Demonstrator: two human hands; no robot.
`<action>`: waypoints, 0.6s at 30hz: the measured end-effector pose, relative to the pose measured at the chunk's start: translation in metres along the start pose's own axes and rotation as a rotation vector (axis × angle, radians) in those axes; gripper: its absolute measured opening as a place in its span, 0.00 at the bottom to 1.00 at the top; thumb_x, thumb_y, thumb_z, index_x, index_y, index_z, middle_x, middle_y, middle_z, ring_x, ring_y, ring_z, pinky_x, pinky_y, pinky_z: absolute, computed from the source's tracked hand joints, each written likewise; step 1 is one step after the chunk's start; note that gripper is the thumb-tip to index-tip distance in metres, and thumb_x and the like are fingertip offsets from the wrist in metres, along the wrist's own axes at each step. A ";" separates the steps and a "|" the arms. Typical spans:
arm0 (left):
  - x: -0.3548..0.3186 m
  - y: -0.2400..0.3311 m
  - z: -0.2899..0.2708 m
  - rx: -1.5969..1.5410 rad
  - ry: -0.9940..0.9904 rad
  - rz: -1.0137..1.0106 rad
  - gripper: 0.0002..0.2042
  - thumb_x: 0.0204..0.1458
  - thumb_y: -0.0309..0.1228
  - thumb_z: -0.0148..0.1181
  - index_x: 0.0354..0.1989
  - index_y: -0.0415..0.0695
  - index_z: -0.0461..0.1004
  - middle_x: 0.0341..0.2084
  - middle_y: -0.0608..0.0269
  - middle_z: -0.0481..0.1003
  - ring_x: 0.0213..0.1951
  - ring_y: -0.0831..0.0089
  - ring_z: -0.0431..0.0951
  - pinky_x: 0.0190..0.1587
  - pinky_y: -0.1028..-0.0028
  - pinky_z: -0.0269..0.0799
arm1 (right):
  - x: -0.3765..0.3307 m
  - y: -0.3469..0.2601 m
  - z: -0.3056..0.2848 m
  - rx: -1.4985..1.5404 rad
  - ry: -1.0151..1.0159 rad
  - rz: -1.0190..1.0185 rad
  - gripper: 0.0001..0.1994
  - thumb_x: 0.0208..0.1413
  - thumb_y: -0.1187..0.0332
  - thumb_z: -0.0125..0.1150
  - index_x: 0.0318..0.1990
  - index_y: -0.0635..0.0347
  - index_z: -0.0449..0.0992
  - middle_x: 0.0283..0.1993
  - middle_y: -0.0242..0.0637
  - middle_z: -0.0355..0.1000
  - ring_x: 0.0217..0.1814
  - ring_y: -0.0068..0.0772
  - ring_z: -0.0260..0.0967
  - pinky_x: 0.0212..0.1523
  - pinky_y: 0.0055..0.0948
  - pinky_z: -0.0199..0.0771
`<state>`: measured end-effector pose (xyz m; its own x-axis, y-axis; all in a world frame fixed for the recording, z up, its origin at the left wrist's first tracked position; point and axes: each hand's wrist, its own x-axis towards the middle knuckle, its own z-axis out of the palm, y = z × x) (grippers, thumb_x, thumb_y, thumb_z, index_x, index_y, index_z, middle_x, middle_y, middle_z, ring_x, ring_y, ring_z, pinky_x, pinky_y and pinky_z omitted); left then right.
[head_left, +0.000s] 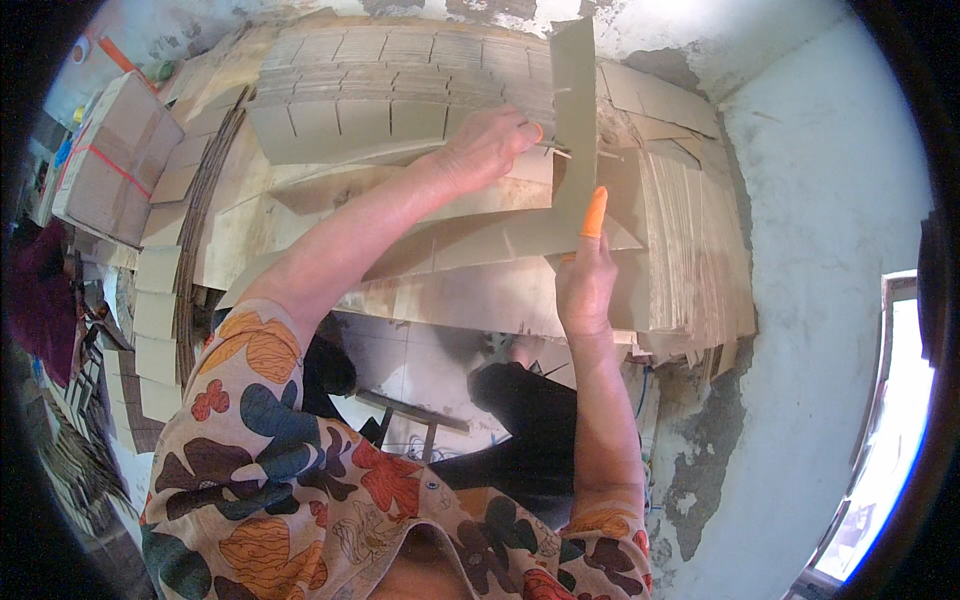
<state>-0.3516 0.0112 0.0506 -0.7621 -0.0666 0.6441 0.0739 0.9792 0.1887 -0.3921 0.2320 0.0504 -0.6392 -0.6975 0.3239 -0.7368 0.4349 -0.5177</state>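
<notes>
My right hand point(587, 285) is closed on a tall grey-brown cardboard strip point(573, 90) that stands out away from me; an orange finger cover shows on one raised digit. Beneath that hand, a long cardboard strip point(470, 240) runs off to the left and seems to meet the tall one. To the left of the tall strip, my left hand point(490, 150) is pinched, with an orange cover at a fingertip. It appears to grip the upper edge of another cardboard strip point(390, 185), though the fingers hide the contact.
Slotted cardboard strips point(370, 115) lie in rows along the far side of the table point(440, 300). A thick stack of cardboard sheets point(690, 240) stands at the right, beside the wall point(820, 200). At the left are more stacked pieces point(160, 275) and a taped carton point(120, 160).
</notes>
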 end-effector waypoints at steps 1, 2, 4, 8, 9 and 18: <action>-0.003 -0.001 0.002 0.011 -0.031 -0.001 0.03 0.41 0.22 0.54 0.25 0.40 0.67 0.22 0.57 0.70 0.32 0.59 0.71 0.32 0.63 0.69 | 0.000 0.001 0.001 -0.001 -0.013 0.011 0.44 0.44 0.86 0.50 0.68 0.45 0.39 0.46 0.48 0.69 0.37 0.46 0.72 0.36 0.35 0.74; -0.007 -0.002 0.005 0.022 -0.063 -0.003 0.03 0.42 0.22 0.54 0.25 0.40 0.67 0.22 0.57 0.70 0.32 0.59 0.71 0.32 0.63 0.69 | -0.001 0.002 0.003 -0.018 0.002 -0.019 0.44 0.45 0.84 0.52 0.68 0.47 0.39 0.47 0.49 0.68 0.35 0.47 0.72 0.34 0.36 0.75; -0.007 0.005 0.002 0.006 -0.088 -0.011 0.03 0.42 0.22 0.54 0.25 0.40 0.67 0.22 0.57 0.70 0.32 0.59 0.71 0.32 0.63 0.69 | -0.002 0.008 0.003 -0.060 0.036 -0.071 0.43 0.45 0.80 0.57 0.67 0.52 0.40 0.48 0.50 0.66 0.32 0.50 0.72 0.29 0.38 0.77; -0.007 0.011 -0.003 -0.045 -0.074 -0.046 0.03 0.41 0.21 0.54 0.25 0.40 0.67 0.22 0.57 0.70 0.32 0.59 0.71 0.33 0.63 0.69 | -0.003 0.008 0.000 -0.078 0.014 -0.060 0.41 0.45 0.80 0.57 0.66 0.54 0.42 0.46 0.50 0.66 0.31 0.50 0.72 0.29 0.40 0.77; -0.007 0.010 -0.003 -0.050 -0.072 -0.049 0.03 0.41 0.21 0.54 0.26 0.40 0.67 0.23 0.57 0.70 0.32 0.59 0.71 0.33 0.63 0.69 | -0.004 0.006 -0.001 -0.078 0.020 -0.077 0.41 0.45 0.80 0.57 0.66 0.54 0.43 0.45 0.50 0.66 0.31 0.50 0.72 0.29 0.40 0.77; -0.013 0.014 -0.001 -0.006 -0.064 0.021 0.06 0.39 0.20 0.55 0.27 0.41 0.67 0.23 0.58 0.70 0.31 0.58 0.72 0.31 0.63 0.69 | -0.006 0.006 0.002 -0.070 -0.002 -0.024 0.43 0.43 0.87 0.47 0.68 0.46 0.42 0.43 0.50 0.69 0.33 0.46 0.72 0.34 0.35 0.74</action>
<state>-0.3402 0.0256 0.0452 -0.7997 -0.0338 0.5995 0.0938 0.9791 0.1804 -0.3920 0.2373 0.0436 -0.6210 -0.7092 0.3339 -0.7654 0.4569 -0.4531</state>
